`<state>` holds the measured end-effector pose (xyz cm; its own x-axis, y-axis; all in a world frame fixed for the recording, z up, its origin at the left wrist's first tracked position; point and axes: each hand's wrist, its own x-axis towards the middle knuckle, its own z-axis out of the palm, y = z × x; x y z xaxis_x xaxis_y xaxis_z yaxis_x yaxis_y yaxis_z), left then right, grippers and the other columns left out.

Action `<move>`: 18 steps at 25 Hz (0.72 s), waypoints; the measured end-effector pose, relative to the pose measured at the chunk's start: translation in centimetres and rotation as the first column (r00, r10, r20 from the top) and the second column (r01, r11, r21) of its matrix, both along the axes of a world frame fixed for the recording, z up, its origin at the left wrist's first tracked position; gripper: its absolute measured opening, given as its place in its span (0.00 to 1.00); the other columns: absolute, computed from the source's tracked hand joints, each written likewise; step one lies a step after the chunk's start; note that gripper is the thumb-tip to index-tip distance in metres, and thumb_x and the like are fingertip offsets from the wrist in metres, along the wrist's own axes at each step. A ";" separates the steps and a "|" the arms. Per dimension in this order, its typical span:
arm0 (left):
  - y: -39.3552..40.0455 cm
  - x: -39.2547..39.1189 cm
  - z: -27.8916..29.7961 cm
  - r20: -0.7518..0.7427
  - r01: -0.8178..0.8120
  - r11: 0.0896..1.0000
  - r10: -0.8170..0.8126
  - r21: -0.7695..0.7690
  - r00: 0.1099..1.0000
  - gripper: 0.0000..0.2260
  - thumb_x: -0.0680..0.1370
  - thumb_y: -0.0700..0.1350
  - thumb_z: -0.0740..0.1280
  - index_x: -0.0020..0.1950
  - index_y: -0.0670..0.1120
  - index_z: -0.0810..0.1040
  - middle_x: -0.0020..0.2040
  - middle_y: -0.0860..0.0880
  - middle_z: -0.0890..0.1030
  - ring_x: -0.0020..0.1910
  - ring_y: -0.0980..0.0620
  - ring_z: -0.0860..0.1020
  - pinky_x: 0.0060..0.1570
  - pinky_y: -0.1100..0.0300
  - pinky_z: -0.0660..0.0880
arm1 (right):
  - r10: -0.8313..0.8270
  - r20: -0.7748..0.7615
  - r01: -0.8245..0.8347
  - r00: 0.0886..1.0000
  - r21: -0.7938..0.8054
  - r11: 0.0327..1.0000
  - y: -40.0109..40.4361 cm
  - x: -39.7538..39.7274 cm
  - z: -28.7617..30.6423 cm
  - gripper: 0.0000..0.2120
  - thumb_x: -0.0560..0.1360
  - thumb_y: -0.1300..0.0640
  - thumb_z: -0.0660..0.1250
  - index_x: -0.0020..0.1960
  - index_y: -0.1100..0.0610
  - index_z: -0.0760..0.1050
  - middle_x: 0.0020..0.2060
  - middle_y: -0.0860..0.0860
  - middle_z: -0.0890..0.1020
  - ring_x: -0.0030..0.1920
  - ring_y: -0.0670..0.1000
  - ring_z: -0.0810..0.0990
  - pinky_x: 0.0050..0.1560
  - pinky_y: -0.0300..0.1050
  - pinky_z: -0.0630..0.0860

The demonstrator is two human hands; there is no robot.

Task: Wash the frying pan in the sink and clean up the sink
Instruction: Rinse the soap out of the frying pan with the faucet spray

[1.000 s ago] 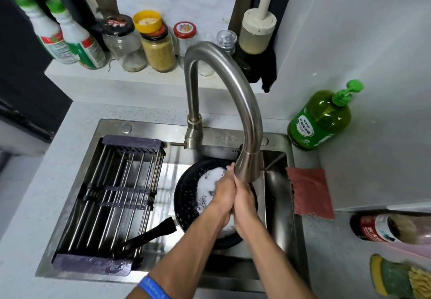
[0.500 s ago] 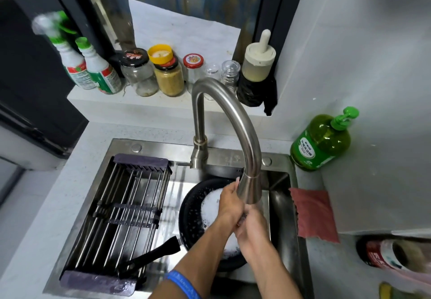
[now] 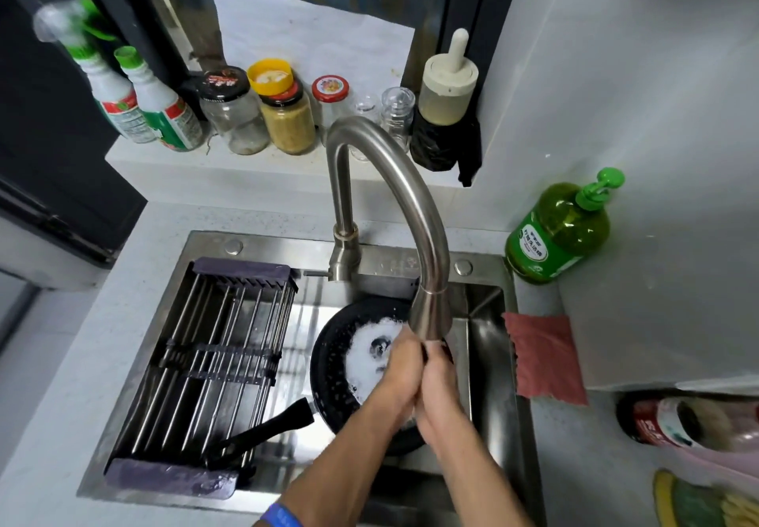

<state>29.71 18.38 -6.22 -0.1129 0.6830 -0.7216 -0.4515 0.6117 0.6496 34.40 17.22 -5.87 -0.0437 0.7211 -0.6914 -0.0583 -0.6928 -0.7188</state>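
A black frying pan [image 3: 332, 370] lies in the steel sink [image 3: 488, 346], with white foam on its inside and its handle [image 3: 271, 428] pointing to the lower left. My left hand [image 3: 400, 366] and my right hand [image 3: 441, 378] are pressed palm to palm right under the spout of the curved steel faucet [image 3: 410, 206], above the pan. Neither hand holds anything. The hands hide the right part of the pan.
A metal drying rack [image 3: 213, 354] fills the sink's left half. A green soap bottle [image 3: 558, 235] and a red cloth [image 3: 542, 358] sit on the right counter. Jars [image 3: 287, 115] and spray bottles [image 3: 156, 107] line the back ledge. A bottle [image 3: 690, 419] lies at the right edge.
My hands have stayed under the spout, sliding against each other. The right hand dropped slightly, then came back level with the left. The view tilted upward.
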 end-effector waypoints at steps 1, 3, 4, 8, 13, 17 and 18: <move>0.3 -0.5 -0.3 0.027 -0.030 1.000 0.030 -0.005 0.999 0.14 0.81 0.47 0.59 0.38 0.49 0.77 0.30 0.53 0.78 0.35 0.54 0.75 0.38 0.60 0.72 | 0.037 0.055 -0.040 0.998 0.049 0.998 -0.1 -0.1 0.2 0.18 0.83 0.48 0.59 0.68 0.57 0.72 0.65 0.60 0.76 0.60 0.57 0.75 0.59 0.50 0.72; 0.4 -1.3 0.1 0.126 -0.067 0.998 0.066 0.007 0.990 0.11 0.81 0.48 0.62 0.40 0.49 0.79 0.34 0.51 0.79 0.35 0.53 0.76 0.40 0.59 0.73 | 0.118 0.108 -0.131 0.987 0.128 0.983 -0.4 0.0 0.2 0.25 0.78 0.38 0.59 0.67 0.53 0.75 0.64 0.56 0.78 0.66 0.57 0.75 0.68 0.53 0.70; 0.3 -1.5 0.3 0.152 -0.107 0.994 0.102 0.028 0.983 0.10 0.81 0.46 0.62 0.42 0.49 0.80 0.36 0.49 0.80 0.37 0.52 0.78 0.43 0.57 0.75 | 0.187 0.197 -0.226 0.962 0.201 0.953 -0.3 0.3 0.0 0.29 0.75 0.33 0.56 0.64 0.51 0.76 0.63 0.55 0.79 0.65 0.56 0.76 0.69 0.54 0.70; -0.6 -1.3 -0.8 0.207 -0.289 0.956 0.275 0.043 0.939 0.09 0.80 0.38 0.59 0.53 0.40 0.79 0.44 0.41 0.80 0.44 0.46 0.79 0.53 0.52 0.76 | 0.354 0.457 -0.516 0.816 0.301 0.802 0.8 1.6 -2.5 0.26 0.79 0.37 0.53 0.62 0.50 0.81 0.56 0.50 0.83 0.59 0.46 0.80 0.64 0.46 0.74; -0.2 -1.4 -0.7 0.245 -0.317 0.948 0.308 -0.005 0.919 0.13 0.81 0.34 0.56 0.51 0.38 0.81 0.41 0.42 0.84 0.38 0.49 0.83 0.42 0.58 0.81 | 0.176 0.406 -0.320 0.897 0.320 0.892 0.7 0.4 -3.7 0.26 0.74 0.32 0.62 0.60 0.49 0.80 0.51 0.49 0.85 0.53 0.48 0.84 0.57 0.54 0.79; 0.3 -0.4 0.2 0.117 -0.267 0.963 0.261 0.033 0.958 0.16 0.82 0.38 0.58 0.40 0.45 0.82 0.39 0.46 0.84 0.37 0.51 0.82 0.42 0.58 0.79 | -0.127 0.063 0.112 0.990 0.209 0.971 1.9 0.1 -2.7 0.23 0.72 0.56 0.71 0.67 0.47 0.76 0.56 0.50 0.85 0.57 0.54 0.84 0.61 0.54 0.79; 0.3 -0.3 0.1 -0.034 -0.189 0.980 0.192 0.066 0.981 0.16 0.81 0.40 0.60 0.37 0.48 0.81 0.37 0.49 0.83 0.37 0.52 0.80 0.43 0.56 0.78 | -0.170 0.013 0.168 0.985 0.113 0.979 2.2 0.1 -2.6 0.15 0.73 0.59 0.69 0.60 0.52 0.81 0.52 0.53 0.85 0.55 0.56 0.84 0.59 0.55 0.79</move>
<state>29.40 18.68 -6.13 -0.2735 0.6897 -0.6705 -0.5287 0.4746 0.7037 34.53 19.41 -8.44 0.1000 0.7889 -0.6064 -0.1510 -0.5904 -0.7929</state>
